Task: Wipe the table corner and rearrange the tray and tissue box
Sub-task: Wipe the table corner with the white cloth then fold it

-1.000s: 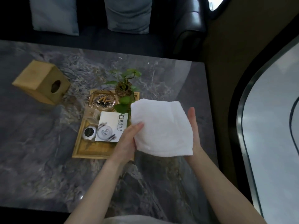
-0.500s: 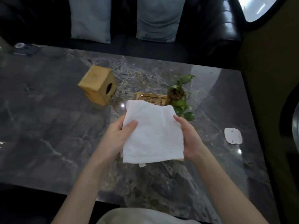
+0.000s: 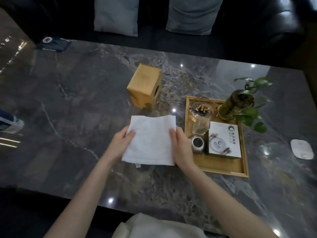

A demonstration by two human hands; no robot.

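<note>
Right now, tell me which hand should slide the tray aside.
Right. The right hand sits beside the tray, nearly touching its left rim, while the left hand is on the cloth's far side. Both hands hold the cloth, so the right must let go first.

The table (image 3: 68, 103) is dark grey marble with pale veins. Left of the tray (image 3: 243, 170), which is light yellow wood, the cloth (image 3: 151, 140) is plain white. Behind the tray's left corner the tissue box (image 3: 144, 86) is the same yellow wood.
</note>
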